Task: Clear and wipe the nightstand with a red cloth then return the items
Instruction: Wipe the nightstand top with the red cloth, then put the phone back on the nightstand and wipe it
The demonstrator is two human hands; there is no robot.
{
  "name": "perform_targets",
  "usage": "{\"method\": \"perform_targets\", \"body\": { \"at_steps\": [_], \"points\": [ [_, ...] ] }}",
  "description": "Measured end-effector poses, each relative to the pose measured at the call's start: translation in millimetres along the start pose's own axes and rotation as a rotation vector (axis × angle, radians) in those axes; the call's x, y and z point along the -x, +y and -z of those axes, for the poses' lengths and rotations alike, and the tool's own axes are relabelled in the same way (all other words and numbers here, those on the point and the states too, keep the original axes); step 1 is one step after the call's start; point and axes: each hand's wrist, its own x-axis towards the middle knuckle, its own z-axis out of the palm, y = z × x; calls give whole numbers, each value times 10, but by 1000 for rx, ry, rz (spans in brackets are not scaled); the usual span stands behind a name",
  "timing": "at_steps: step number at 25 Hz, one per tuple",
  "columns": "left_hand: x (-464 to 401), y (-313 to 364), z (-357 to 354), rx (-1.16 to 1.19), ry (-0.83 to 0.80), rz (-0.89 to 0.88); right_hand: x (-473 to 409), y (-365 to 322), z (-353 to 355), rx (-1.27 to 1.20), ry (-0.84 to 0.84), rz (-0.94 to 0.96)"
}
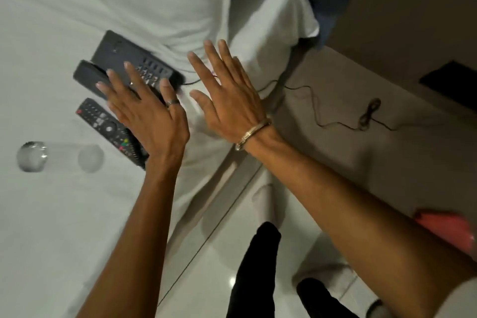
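While the red cloth (449,230) lies bunched at the near right edge of view, partly behind the right forearm and seemingly on the nightstand (335,152), neither hand has hold of it. The nightstand top is bare apart from a thin black cord (335,121) trailing across it toward the bed, which suggests the clearing step is about finished and the wiping is yet to come. Further out, the left hand (152,116) is spread flat, fingers wide, above the telephone (124,59) and the remote (103,121), gripping nothing. The right hand (229,100) is likewise splayed and empty just beside it, over the bed's edge. Both items rest side by side on the white bedsheet (51,33), probably parked there to keep them close for returning. A drinking glass (59,156) lies on its side farther left; blur makes it hard to say more.
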Motion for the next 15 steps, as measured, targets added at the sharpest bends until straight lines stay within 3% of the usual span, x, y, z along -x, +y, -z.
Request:
{"method": "perform_targets", "body": {
  "at_steps": [4,8,11,13,15],
  "points": [
    [-592,-419,-130,127,-17,220,-745,-365,-515,-121,-178,38],
    [-748,-442,-228,492,142,426,-1202,-508,-892,-138,-314,-257],
    [-782,-462,-236,849,154,761,-1251,-628,-917,-154,-216,-404],
    [-657,-453,-142,1038,135,776,-1024,-624,-725,-265,-78,-403],
    [-347,-229,-30,1058,79,723,-609,-457,-434,-401,54,-465]
  ]
}}
